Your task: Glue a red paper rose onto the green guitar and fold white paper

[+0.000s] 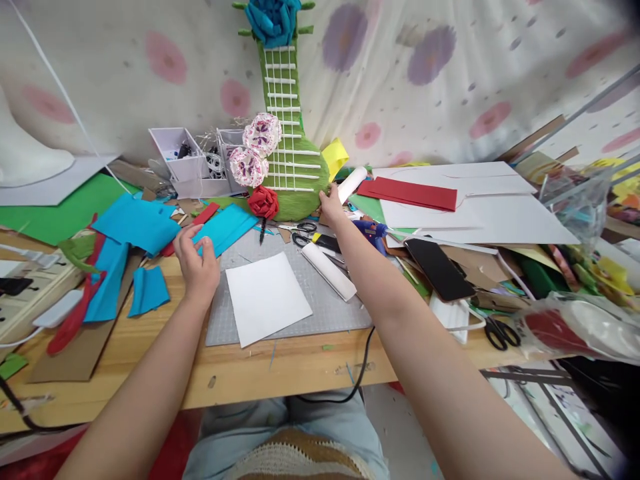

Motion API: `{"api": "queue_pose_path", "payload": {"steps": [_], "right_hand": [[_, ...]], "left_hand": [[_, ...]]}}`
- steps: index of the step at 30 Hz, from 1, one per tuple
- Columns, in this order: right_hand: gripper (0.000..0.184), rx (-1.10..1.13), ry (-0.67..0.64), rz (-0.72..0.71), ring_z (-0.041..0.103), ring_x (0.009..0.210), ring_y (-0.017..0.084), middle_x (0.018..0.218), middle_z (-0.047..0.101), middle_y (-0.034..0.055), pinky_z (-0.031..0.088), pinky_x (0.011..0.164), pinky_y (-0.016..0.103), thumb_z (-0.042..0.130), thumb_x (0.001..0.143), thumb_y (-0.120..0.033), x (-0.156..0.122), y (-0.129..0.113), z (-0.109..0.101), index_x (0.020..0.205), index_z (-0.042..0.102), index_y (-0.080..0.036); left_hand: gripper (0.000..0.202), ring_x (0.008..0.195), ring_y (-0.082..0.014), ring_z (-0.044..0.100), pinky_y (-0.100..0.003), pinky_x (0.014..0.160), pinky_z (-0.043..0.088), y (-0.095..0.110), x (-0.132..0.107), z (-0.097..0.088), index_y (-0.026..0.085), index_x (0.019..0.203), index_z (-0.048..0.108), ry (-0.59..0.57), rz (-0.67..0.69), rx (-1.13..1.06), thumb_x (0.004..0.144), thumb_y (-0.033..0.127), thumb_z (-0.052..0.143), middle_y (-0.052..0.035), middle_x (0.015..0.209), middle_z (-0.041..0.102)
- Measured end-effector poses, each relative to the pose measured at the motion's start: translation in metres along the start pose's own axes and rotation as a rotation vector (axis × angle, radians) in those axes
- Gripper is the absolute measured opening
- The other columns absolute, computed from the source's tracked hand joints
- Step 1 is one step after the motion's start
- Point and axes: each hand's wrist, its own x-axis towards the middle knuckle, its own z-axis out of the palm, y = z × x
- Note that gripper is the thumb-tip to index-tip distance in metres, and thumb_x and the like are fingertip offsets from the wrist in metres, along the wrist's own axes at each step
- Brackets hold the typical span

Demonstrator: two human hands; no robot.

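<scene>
A green paper-covered guitar model [294, 160] leans upright against the back wall, with white strips as strings, two patterned paper flowers [255, 150], a red flower [263, 201] and a blue flower [273, 17] on top. My right hand [331, 203] is stretched out and grips the guitar body's lower right edge. My left hand [197, 261] rests at the grey cutting mat's [320, 300] left edge, its fingers pinched on a blue paper strip [227, 227]. A white square sheet [266, 297] lies on the mat.
Blue paper pieces [135, 223], green sheet [65, 210] and red strips lie left. Scissors [303, 233], a white roll [330, 270], a blue glue gun [373, 232], a black phone [440, 269], white and red sheets [415, 193] and black scissors [500, 332] lie right. White boxes [185, 160] stand behind.
</scene>
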Motion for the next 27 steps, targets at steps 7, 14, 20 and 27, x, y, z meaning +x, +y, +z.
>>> {"api": "queue_pose_path", "payload": {"steps": [7, 14, 20, 27], "right_hand": [[0.05, -0.478, 0.184, -0.118, 0.044, 0.12, 0.025, 0.128, 0.042, 0.0171, 0.038, 0.097, 0.041, 0.045, 0.086, -0.028, -0.067, -0.058, 0.005, 0.132, 0.031, -0.017], [0.034, -0.609, -0.39, 0.017, 0.059, 0.092, 0.023, 0.098, 0.061, 0.0091, 0.044, 0.082, 0.035, 0.056, 0.082, -0.03, -0.168, -0.087, 0.005, 0.112, 0.047, -0.018], [0.054, -0.724, -0.447, 0.043, 0.056, 0.103, 0.026, 0.118, 0.054, 0.0172, 0.042, 0.087, 0.037, 0.061, 0.078, -0.027, -0.201, -0.079, 0.008, 0.126, 0.039, -0.014], [0.065, -0.636, -0.444, 0.145, 0.06, 0.089, 0.023, 0.101, 0.061, 0.0109, 0.046, 0.076, 0.032, 0.066, 0.069, -0.017, -0.199, -0.075, 0.017, 0.127, 0.037, -0.015]], "left_hand": [[0.033, 0.089, -0.0174, 0.06, -0.032, 0.077, 0.051, -0.007, -0.001, -0.009, 0.02, 0.108, 0.055, -0.273, -0.141, 0.093, 0.077, 0.033, 0.056, -0.0089, 0.11, 0.057], [0.045, 0.087, -0.0194, 0.062, -0.032, 0.075, 0.049, 0.006, -0.001, -0.02, 0.016, 0.108, 0.055, -0.625, -0.297, 0.221, 0.069, 0.037, 0.062, -0.009, 0.107, 0.064], [0.068, 0.092, -0.0276, 0.063, -0.033, 0.073, 0.049, 0.027, 0.005, -0.015, 0.016, 0.104, 0.058, -0.794, -0.299, 0.489, 0.044, 0.038, 0.081, -0.009, 0.102, 0.065], [0.056, 0.081, -0.0278, 0.065, -0.033, 0.064, 0.048, 0.036, 0.003, -0.001, 0.015, 0.091, 0.059, -0.836, -0.418, 0.515, 0.042, 0.03, 0.082, -0.0089, 0.089, 0.068]]}}
